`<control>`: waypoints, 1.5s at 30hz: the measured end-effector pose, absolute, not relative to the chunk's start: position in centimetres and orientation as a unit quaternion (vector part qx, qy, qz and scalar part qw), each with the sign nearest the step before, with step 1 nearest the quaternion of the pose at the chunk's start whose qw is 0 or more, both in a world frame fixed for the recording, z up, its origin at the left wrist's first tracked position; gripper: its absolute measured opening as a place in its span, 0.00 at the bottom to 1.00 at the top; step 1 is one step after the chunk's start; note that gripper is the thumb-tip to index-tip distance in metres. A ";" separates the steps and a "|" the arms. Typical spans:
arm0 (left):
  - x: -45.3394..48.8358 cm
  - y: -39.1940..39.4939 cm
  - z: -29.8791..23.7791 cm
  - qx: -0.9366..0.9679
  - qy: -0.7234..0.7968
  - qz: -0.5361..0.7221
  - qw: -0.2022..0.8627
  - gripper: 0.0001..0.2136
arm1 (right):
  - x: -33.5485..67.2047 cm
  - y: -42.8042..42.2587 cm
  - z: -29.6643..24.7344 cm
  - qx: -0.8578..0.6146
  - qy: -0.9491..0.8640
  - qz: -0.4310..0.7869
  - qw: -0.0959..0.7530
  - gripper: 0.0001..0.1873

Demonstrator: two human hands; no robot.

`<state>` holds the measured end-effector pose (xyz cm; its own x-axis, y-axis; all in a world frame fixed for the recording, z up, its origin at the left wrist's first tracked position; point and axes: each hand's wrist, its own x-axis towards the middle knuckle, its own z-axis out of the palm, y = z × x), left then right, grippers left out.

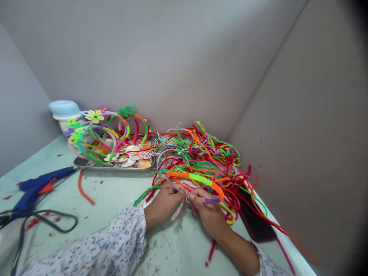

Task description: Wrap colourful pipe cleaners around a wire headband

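A curved headband (201,178) wrapped in orange, lime green and purple pipe cleaner arches above my two hands. My left hand (166,205) is closed in a pinch by the headband's bare grey end, and a pale pink pipe cleaner (177,212) hangs below its fingers. Closed around the purple end is my right hand (208,212), its fingertips meeting those of the left. Exactly what lies between the fingertips is hidden. Behind the hands spreads a tangled heap of coloured pipe cleaners (212,153), with bare hoops (166,155) at its left side.
A metal tray (115,168) holds seashells (129,157) and several finished flower headbands (122,126). Beside it stands a white container with a blue lid (64,108). A blue glue gun (37,188) with its cord lies left. A dark phone (257,220) lies by the right edge.
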<state>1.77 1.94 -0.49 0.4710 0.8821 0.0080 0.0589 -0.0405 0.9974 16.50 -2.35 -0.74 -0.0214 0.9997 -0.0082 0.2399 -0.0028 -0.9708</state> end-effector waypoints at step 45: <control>2.4 0.6 0.3 0.642 0.364 0.407 0.538 0.14 | 16.3 -2.4 -1.4 -0.494 -0.588 0.465 0.440 0.14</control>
